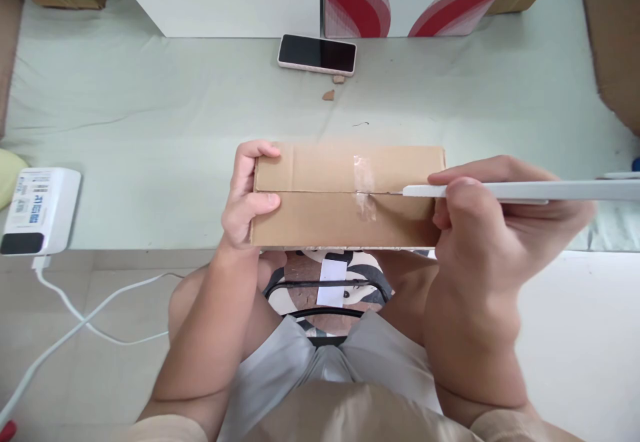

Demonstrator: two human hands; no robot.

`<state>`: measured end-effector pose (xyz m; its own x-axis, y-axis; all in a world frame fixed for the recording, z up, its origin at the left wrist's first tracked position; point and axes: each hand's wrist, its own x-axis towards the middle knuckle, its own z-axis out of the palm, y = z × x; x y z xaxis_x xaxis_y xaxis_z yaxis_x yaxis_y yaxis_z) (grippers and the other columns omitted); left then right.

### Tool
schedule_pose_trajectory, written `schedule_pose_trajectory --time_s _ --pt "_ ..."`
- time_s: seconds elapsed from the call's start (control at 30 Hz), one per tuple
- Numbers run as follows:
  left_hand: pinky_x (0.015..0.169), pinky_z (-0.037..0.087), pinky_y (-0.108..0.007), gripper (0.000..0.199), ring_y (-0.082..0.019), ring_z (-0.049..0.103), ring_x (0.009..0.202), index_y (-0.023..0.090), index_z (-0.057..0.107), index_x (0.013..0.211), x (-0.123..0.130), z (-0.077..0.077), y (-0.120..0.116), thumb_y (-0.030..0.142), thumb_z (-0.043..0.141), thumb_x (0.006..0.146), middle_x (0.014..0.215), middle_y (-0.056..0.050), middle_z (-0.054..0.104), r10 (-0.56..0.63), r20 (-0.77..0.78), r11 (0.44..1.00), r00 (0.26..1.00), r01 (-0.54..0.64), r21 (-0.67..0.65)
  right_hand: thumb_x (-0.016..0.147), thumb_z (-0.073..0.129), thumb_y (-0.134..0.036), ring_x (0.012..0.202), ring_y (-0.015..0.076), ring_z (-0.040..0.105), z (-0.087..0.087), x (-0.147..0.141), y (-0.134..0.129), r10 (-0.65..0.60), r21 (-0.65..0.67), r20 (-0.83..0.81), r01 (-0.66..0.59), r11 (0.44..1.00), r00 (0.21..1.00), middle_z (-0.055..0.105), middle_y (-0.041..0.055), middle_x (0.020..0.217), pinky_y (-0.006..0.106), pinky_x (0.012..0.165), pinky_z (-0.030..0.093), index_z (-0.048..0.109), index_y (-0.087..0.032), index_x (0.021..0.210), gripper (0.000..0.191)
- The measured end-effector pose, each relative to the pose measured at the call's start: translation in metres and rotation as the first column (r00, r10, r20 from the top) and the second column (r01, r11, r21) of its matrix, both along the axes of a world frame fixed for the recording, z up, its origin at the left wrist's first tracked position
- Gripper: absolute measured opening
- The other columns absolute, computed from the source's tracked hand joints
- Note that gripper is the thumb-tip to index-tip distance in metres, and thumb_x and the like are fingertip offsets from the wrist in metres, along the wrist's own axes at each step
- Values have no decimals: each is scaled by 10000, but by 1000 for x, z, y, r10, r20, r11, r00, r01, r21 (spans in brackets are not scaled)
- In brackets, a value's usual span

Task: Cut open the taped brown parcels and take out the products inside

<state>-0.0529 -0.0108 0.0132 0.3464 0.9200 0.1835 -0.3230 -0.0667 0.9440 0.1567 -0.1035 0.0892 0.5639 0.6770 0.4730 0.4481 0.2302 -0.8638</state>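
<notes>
A small brown cardboard box (310,219) lies at the table's front edge. A centre seam runs across its top, and a strip of clear tape (364,172) crosses that seam. My left hand (250,189) grips the box's left end, thumb on top and fingers around the far side. In my right hand (493,222) is a slim white utility knife (540,191), pointing left. Its thin tip touches or hovers just over the seam at the tape; I cannot tell which. Fingers of my right hand rest against the box's right end.
Beyond the box lie a phone (317,54) and cardboard scraps (329,95). A white box (240,2) and a red-and-white carton (425,2) stand at the back. At left is a white device (55,195) with a cable (65,305). A patterned stool (295,272) shows below.
</notes>
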Motion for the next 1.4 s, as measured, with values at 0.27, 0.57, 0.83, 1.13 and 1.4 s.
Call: schedule_pose_trajectory --time_s 0.27,0.57,0.83,1.13,1.4 --pt "908 530 -464 516 -322 599 1140 307 586 1090 0 -1 0 464 839 669 1118 -51 603 22 -9 1000 1000 -21 18 783 630 -126 401 89 417 -1 1 -1 -1 17 -30 1 1000 1000 495 -58 482 266 422 283 708 -230 668 174" --pt "899 508 -464 535 -326 585 1135 301 564 1066 2 -2 0 492 834 646 1080 -51 582 53 -13 998 999 -52 31 829 676 -267 395 111 448 -2 6 -3 50 -10 -63 -51 999 997 535 -41 488 281 402 355 734 -243 702 141" --pt "872 478 -431 520 -291 578 1076 301 554 1108 2 -5 1 442 806 676 1098 -38 566 2 33 999 999 -3 37 850 700 -222 405 108 494 -4 7 -4 159 -6 9 -159 987 987 618 -38 557 268 363 339 769 -262 759 121" --pt "907 495 -434 484 -290 596 1080 294 598 1097 4 -3 -1 395 784 663 1073 -32 605 28 64 999 998 -30 33 774 685 -90 428 81 475 6 7 -1 308 -87 38 -304 949 951 630 -54 560 250 390 361 758 -237 749 166" --pt "938 491 -485 469 -331 592 1132 300 550 1090 3 -2 -2 469 760 707 1076 -52 590 47 -21 998 999 -46 32 761 624 -88 423 94 445 -1 1 -5 33 -23 -33 -34 999 999 535 -60 496 271 415 309 742 -231 688 198"
